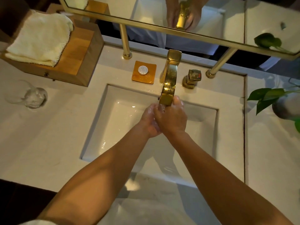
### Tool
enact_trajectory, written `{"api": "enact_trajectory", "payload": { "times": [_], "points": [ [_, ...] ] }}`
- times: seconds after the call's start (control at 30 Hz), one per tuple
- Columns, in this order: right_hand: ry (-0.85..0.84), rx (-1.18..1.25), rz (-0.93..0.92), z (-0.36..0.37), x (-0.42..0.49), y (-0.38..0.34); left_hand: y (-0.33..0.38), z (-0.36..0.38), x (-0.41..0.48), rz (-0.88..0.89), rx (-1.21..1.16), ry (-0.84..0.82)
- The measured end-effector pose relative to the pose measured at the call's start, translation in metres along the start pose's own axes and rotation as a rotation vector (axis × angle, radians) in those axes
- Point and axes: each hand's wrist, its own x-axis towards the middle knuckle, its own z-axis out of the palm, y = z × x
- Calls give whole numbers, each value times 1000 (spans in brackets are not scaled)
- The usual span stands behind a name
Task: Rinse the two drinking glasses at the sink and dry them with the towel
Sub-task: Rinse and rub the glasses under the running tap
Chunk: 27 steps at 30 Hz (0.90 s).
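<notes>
Both hands: left hand (150, 122) w/ right hand (170, 118) pressed together under faucet (168, 85).

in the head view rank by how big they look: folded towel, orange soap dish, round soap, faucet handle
1. folded towel
2. orange soap dish
3. faucet handle, looks slightly smaller than the dish
4. round soap

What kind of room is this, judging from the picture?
Probably a bathroom: a sink set in a white counter, a gold tap over it, a mirror behind, and a folded towel nearby.
</notes>
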Motion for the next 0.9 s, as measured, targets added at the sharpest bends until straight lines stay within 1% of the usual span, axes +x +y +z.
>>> {"api": "enact_trajectory", "payload": {
  "times": [0.07,0.13,0.2,0.23,0.33,0.4,0.47,0.5,0.53,0.6,0.63,0.67,0.73,0.77,0.83,0.9],
  "points": [
    [-39,13,36,3,-2,4,0,-4,3,24,18,29],
    [-162,32,129,13,-3,14,-3,-6,5,-24,38,99],
    [-257,76,158,16,-7,22,-4,-9,6,-37,93,196],
    [-253,117,139,15,-9,24,-1,-11,5,-17,126,202],
    [-160,263,63,8,-12,21,9,-8,-1,1,129,55],
    [-163,291,96,8,-9,22,10,-1,-3,-17,141,87],
    [-238,320,199,7,-4,28,9,4,-3,-6,217,166],
    [-245,322,209,6,-1,31,11,5,-3,26,266,159],
    [-221,323,180,4,1,32,15,7,-3,50,302,115],
    [-187,325,118,-2,2,30,22,8,-7,47,344,47],
    [-219,335,143,-1,2,31,23,10,-7,23,365,59],
    [-298,390,248,0,3,33,22,12,-11,18,396,99],
    [-469,659,534,-3,3,40,14,8,-10,53,516,218],
    [-510,789,603,-6,5,45,13,7,-7,94,586,214],
    [-584,945,627,-18,7,51,15,3,-11,120,647,122],
    [-699,1050,640,-25,4,56,17,-1,-21,86,664,47]
  ]
}}
